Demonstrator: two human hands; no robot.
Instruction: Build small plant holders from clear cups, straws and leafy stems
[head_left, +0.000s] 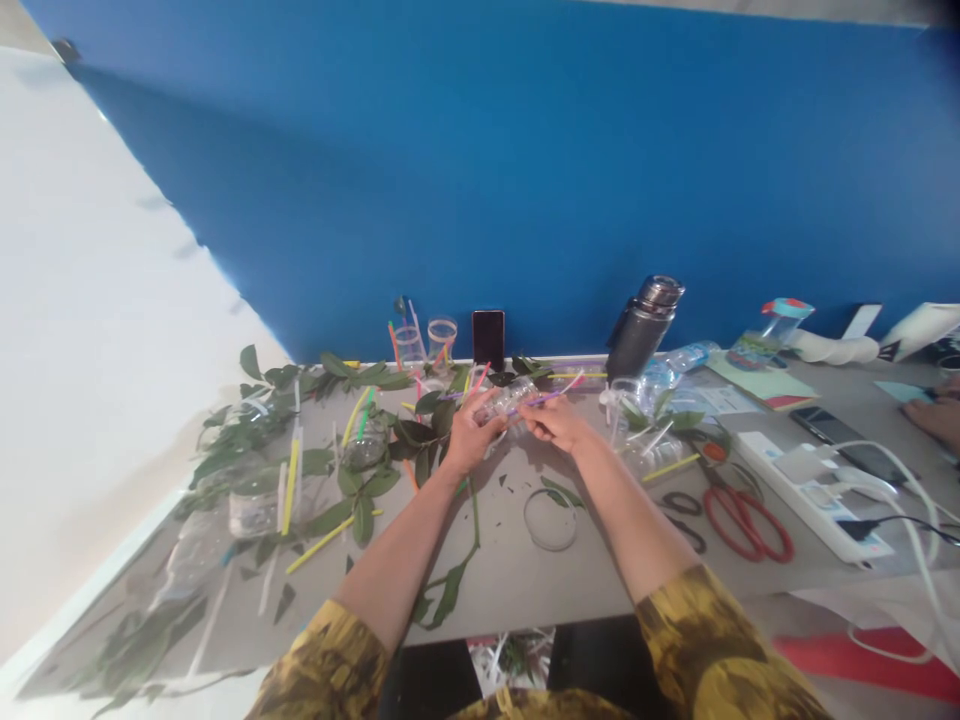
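Observation:
My left hand (471,436) is closed round a clear plastic bottle (508,400) that lies on its side above the grey table (525,580). My right hand (553,420) pinches a purple straw (546,398) at the bottle's right end. Both forearms reach in from yellow patterned sleeves at the bottom. Green leafy stems (360,440) and coloured straws (291,485) lie scattered just left of my hands. A clear round lid (550,520) rests on the table below my hands.
Red-handled scissors (746,520) and a white power strip (814,495) lie to the right. A dark flask (643,328), a phone (488,339) and two clear cups (426,345) stand against the blue wall. Another person's hand (937,415) shows at the far right.

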